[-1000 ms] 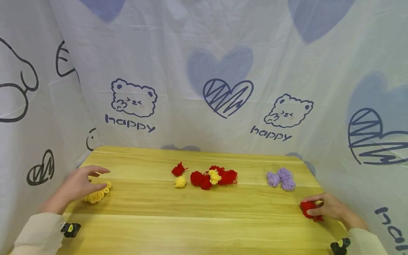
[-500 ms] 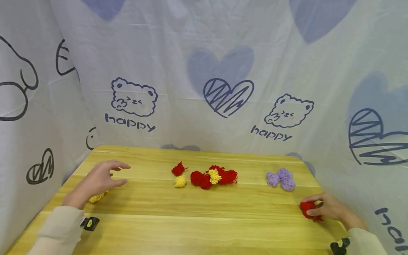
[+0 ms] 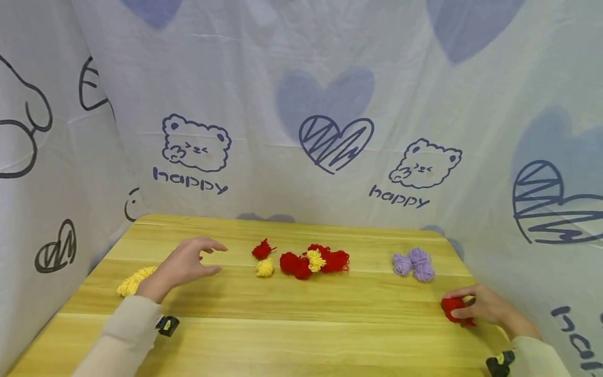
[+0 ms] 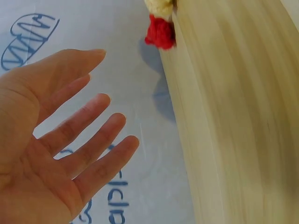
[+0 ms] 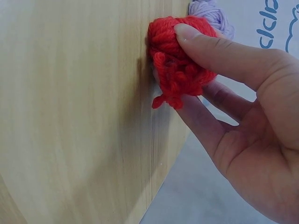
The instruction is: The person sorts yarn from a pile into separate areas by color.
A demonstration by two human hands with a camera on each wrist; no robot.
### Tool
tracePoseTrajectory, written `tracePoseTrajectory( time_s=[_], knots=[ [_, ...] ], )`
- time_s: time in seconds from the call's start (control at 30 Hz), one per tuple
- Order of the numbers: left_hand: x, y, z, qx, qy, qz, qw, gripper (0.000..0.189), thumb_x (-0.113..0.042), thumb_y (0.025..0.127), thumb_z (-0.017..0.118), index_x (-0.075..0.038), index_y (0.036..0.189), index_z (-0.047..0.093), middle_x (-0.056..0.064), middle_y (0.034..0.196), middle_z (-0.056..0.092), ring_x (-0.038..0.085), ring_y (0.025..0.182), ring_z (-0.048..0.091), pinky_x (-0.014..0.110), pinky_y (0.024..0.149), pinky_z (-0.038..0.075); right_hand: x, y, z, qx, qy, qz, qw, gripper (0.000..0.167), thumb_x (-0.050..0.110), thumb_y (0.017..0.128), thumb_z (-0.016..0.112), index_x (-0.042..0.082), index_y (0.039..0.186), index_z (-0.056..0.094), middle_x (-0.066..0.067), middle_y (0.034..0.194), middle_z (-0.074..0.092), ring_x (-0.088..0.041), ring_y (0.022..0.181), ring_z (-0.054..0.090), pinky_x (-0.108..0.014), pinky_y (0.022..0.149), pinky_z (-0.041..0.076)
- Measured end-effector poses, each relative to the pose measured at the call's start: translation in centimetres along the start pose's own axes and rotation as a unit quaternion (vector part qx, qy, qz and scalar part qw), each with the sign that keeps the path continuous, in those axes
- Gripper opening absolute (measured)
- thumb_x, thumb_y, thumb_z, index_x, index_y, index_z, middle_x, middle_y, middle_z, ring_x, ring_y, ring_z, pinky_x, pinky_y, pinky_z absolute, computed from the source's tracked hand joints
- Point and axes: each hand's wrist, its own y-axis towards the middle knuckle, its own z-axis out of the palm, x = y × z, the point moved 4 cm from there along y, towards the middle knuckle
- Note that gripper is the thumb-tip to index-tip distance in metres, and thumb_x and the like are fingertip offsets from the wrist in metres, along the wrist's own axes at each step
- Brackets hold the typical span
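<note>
- At right of table [image 3: 282, 340]: right hand [image 3: 490, 310] pinches red ball [image 5: 182, 77], far side hidden, table contact unclear.
- Left side: left hand [image 3: 186, 263] holds nothing, fingers [image 4: 108, 166] apart; wrist [image 3: 154, 289] hides some yellow skein [image 3: 134, 282].
- Left wrist view: yellow ball [image 4: 160, 6] cut off.

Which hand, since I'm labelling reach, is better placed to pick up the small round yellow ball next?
Probably the left hand: empty and nearer the yellow ball, while the right hand grips a red ball.

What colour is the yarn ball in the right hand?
Red; the yarn ball shows best in the right wrist view.
</note>
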Motion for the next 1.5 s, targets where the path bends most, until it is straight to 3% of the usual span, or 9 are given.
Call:
tracePoseTrajectory(
  time_s=[0.17, 0.4, 0.53, 0.77, 1.17, 1.5],
  knots=[
    [-0.6, 1.1, 1.4, 0.015, -0.010, 0.005, 0.9998, 0.038, -0.011, 0.084, 0.083, -0.009, 0.121, 0.075, 0.015, 0.127, 0.073, 0.039, 0.111, 0.067, 0.056, 0.092, 0.058, 0.0, 0.0, 0.0, 0.001, 0.000, -0.012, 0.9999, 0.045, 0.015, 0.086, 0.083, -0.009, 0.122, 0.070, -0.024, 0.106, 0.073, -0.025, 0.087, 0.070, -0.029, 0.067, 0.057],
    [-1.3, 2.5, 3.5, 0.029, -0.024, 0.015, 0.9992, 0.037, -0.009, 0.083, 0.083, -0.007, 0.119, 0.075, 0.015, 0.125, 0.073, 0.040, 0.109, 0.068, 0.058, 0.094, 0.057, -0.2, 0.2, 0.1, 0.000, 0.005, 0.021, 0.9998, 0.048, 0.020, 0.084, 0.086, -0.004, 0.123, 0.072, -0.024, 0.110, 0.072, -0.026, 0.091, 0.070, -0.036, 0.074, 0.061],
    [-1.7, 3.2, 4.5, 0.037, -0.034, 0.019, 0.9986, 0.038, -0.008, 0.083, 0.083, -0.005, 0.120, 0.074, 0.015, 0.125, 0.073, 0.040, 0.109, 0.068, 0.057, 0.095, 0.056, -0.1, 0.2, 0.0, -0.001, 0.001, 0.011, 0.9999, 0.049, 0.021, 0.083, 0.086, -0.005, 0.122, 0.072, -0.024, 0.110, 0.072, -0.027, 0.091, 0.070, -0.037, 0.074, 0.061],
    [-2.2, 4.2, 6.1, 0.048, -0.032, 0.021, 0.9981, 0.037, -0.008, 0.084, 0.082, -0.004, 0.120, 0.074, 0.012, 0.123, 0.074, 0.038, 0.109, 0.068, 0.054, 0.096, 0.057, -0.1, 0.1, -0.2, 0.008, 0.009, -0.023, 0.9997, 0.048, 0.019, 0.085, 0.084, -0.008, 0.122, 0.070, -0.027, 0.111, 0.072, -0.027, 0.090, 0.070, -0.028, 0.069, 0.059],
    [-3.0, 5.5, 7.9, 0.061, -0.041, 0.019, 0.9971, 0.039, -0.006, 0.082, 0.085, -0.002, 0.120, 0.074, 0.015, 0.121, 0.074, 0.036, 0.109, 0.068, 0.052, 0.098, 0.057, -0.5, 0.1, -0.1, 0.016, 0.013, -0.039, 0.9990, 0.047, 0.016, 0.088, 0.082, -0.012, 0.123, 0.068, -0.028, 0.112, 0.072, -0.028, 0.090, 0.071, -0.027, 0.069, 0.059],
    [-2.5, 5.9, 9.1, 0.079, -0.036, -0.008, 0.9962, 0.037, -0.006, 0.082, 0.085, -0.005, 0.118, 0.076, 0.012, 0.122, 0.075, 0.030, 0.106, 0.070, 0.047, 0.096, 0.059, -0.4, 0.1, -0.2, 0.015, 0.011, -0.034, 0.9992, 0.049, 0.020, 0.086, 0.084, -0.010, 0.123, 0.070, -0.028, 0.114, 0.071, -0.026, 0.090, 0.070, -0.027, 0.070, 0.059]
  ],
)
